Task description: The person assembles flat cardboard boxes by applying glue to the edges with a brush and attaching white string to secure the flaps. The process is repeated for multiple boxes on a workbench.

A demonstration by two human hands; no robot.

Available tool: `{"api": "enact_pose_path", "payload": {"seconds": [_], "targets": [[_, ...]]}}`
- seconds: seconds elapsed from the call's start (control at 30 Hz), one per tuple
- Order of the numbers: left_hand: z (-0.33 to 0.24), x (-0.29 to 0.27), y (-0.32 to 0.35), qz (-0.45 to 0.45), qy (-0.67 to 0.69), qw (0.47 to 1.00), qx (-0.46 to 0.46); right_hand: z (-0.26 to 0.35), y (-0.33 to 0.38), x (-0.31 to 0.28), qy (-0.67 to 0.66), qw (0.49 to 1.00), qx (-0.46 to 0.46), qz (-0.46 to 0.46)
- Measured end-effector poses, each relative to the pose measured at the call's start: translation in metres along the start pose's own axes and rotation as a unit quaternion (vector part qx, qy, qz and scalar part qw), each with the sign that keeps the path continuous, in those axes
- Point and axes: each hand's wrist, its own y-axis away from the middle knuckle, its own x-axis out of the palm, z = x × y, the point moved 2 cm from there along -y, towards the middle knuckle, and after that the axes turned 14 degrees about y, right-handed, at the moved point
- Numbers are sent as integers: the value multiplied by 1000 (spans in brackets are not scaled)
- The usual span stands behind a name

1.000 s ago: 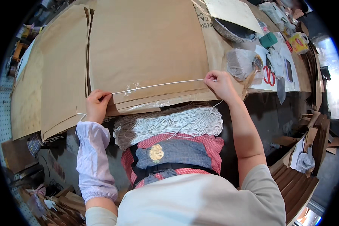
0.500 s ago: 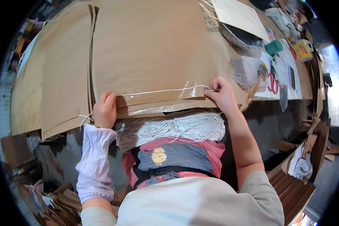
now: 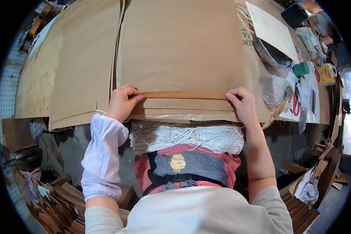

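Both hands had come down from the stretched white string of the earlier frame onto a fold of brown paper. Head view: the left hand point(image 3: 123, 102) and right hand point(image 3: 242, 105) each pinched, fingers curled shut, one end of the narrow folded strip point(image 3: 183, 94) lying along the near edge of the brown paper sheet point(image 3: 183, 46) on the bench point(image 3: 269, 70). A bundle of white string point(image 3: 187, 137) hung just below that edge, over a red checked apron point(image 3: 222, 163). Uneven pressure at either end could have skewed the crease; loosening one pinch might have let the fold spring open, and the stacked sheets beneath could have slipped.
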Motion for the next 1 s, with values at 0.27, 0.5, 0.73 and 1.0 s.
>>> {"api": "enact_pose_path", "payload": {"seconds": [0.27,0.5,0.73,1.0], "targets": [[-17,36,8,-246,-259,931,81,1,4,30,276,938,-38,-206],[-52,88,23,14,-282,954,98,59,37,68,347,927,-141,15],[5,48,24,-102,-238,963,78,-15,32,22,285,943,41,-167],[6,50,19,-111,-220,966,77,-13,24,18,197,949,106,-224]]}}
